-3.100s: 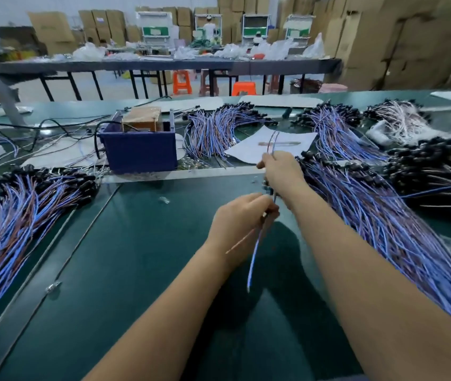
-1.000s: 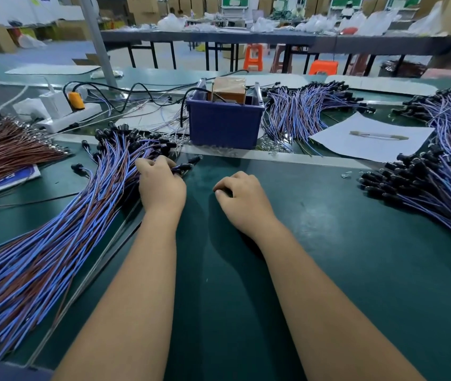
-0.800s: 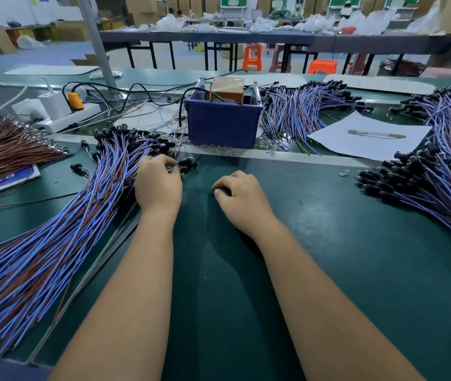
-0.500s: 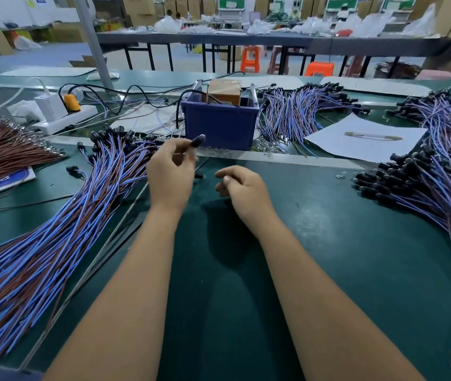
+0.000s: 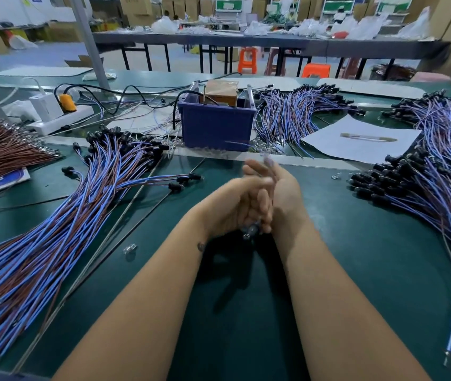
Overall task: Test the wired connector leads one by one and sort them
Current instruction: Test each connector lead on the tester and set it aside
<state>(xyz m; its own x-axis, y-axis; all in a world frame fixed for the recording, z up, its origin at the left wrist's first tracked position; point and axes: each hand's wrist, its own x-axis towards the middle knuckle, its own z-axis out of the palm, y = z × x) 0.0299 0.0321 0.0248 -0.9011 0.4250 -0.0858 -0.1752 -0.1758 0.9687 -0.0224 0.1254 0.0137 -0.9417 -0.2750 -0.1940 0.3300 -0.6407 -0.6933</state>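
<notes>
Fingers (image 5: 249, 207) of the left hand (image 5: 232, 207) are seen curled, blurred, around a single lead (image 5: 250, 231) whose dark connector end pokes out below them. Against them, the right hand (image 5: 284, 193) is pressed with fingers nearly straight; its grip cannot be told. The lead's long axis runs away from the body, toward the blue box (image 5: 216, 125) straight ahead. Untested leads (image 5: 53, 229) lie at left, another pile (image 5: 425, 199) at right on the surface (image 5: 356, 270).

A white power strip (image 5: 59, 121) with an orange plug (image 5: 67, 102) lies at the tabletop (image 5: 356, 257) far left. A pen (image 5: 368, 137) rests on white paper (image 5: 356, 149). Orange stools (image 5: 247, 59) stand beyond.
</notes>
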